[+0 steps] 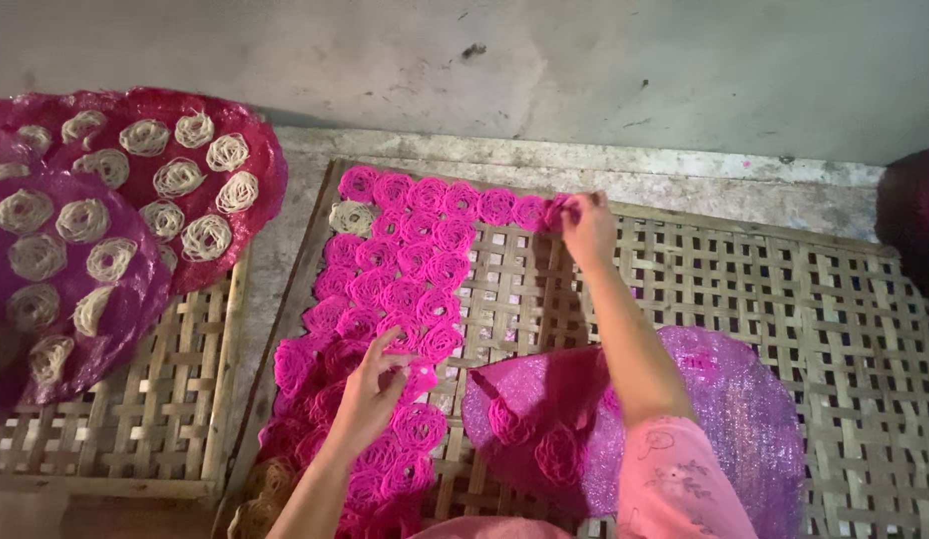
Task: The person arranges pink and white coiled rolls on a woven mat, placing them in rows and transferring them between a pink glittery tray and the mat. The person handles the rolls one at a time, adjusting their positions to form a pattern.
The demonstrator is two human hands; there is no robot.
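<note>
The right hand pinches a pink coil at the far row's right end on the bamboo rack, while the left hand, fingers loosely spread, rests on nearer pink coils.

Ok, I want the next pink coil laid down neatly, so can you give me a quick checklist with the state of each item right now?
1. Right hand at the end of the top row of pink coils: ok, fingertips pinch a coil there.
2. Bare space on the woven bamboo tray to the right of the row: ok.
3. Left hand steady on the laid coils: ok, it rests on them with fingers spread.
4. Supply on the purple round mat: ok, a few pink coils remain under its folded edge.
5. Laid coils unbroken: cannot tell, too small to see.
</note>
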